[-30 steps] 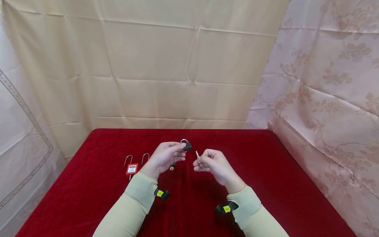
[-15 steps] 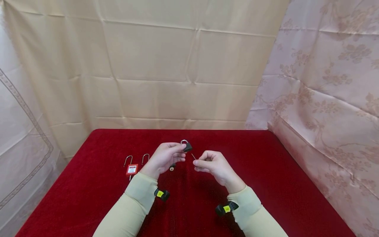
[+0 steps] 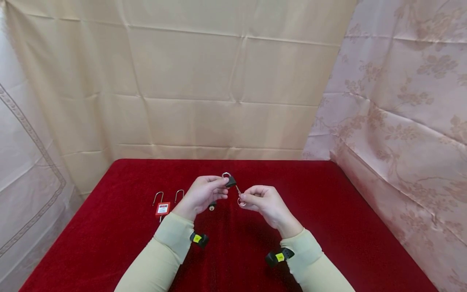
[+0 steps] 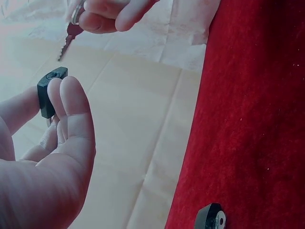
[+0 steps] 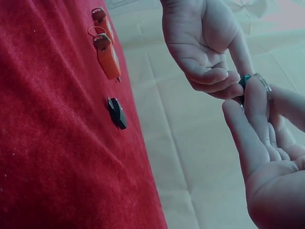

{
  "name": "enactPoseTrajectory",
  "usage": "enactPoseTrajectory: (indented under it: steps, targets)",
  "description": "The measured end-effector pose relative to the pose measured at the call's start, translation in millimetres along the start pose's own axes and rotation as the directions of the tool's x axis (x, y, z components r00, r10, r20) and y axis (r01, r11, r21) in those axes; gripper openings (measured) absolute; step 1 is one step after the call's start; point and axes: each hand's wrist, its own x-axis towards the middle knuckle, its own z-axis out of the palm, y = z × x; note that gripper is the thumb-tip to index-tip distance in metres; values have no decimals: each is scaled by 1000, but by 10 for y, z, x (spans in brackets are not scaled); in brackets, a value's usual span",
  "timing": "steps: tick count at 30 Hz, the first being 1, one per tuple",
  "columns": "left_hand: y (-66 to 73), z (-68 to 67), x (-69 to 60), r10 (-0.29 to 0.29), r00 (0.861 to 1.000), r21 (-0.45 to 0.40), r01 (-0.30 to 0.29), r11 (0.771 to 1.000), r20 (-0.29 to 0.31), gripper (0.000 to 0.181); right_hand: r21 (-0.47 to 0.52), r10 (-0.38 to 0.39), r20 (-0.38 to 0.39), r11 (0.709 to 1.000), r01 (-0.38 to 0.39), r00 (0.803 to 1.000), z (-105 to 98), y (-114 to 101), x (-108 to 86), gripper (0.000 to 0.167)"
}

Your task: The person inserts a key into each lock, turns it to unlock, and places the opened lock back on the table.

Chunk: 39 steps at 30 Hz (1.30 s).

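Note:
My left hand [image 3: 204, 192] pinches a small black padlock [image 3: 230, 181] between thumb and fingers, its silver shackle upward. In the left wrist view, the padlock [image 4: 44, 99] shows its keyhole end toward the key. Between the thumb and fingers of my right hand [image 3: 263, 202] is a key [image 4: 70, 39], its toothed blade pointing at the keyhole with a small gap between. A metal key ring [image 3: 241, 202] hangs from the key. In the right wrist view, fingers mostly hide the padlock and key.
A red padlock [image 3: 162, 208] with a white label and raised shackle lies left on the red cloth [image 3: 328, 211]. Beside it a second shackle [image 3: 179, 194] shows, its body hidden by my left hand. Another dark padlock [image 5: 116, 114] lies below the hands.
My right fingers have turned the key so its blade points at the padlock, and brought it up close. The key ring now hangs in sight. My left hand has barely moved.

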Motion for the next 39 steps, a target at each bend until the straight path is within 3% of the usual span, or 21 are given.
enactPoseTrajectory:
  steps: [5,14,23,30,39]
  targets:
    - [-10,-15,12,-2,1000,-3,2,1000,-5,19,-2,15,-10,1000,-15,1000,0,-12,-8,24]
    - [-18,-40,15,-1,1000,19,1,1000,9,24,-41,14,24,999,-13,1000,-17,1,-5,8]
    - [-16,-32,14,5,1000,26,-6,1000,7,23,-142,7,72,990,3,997,-12,-13,-19,17]
    - [-16,-33,8,4,1000,37,-4,999,3,24,-67,58,69,996,-53,996,5,-20,-27,12]
    - [-15,-29,17,4,1000,47,-5,999,4,22,-28,56,53,998,-55,997,9,-16,-23,11]
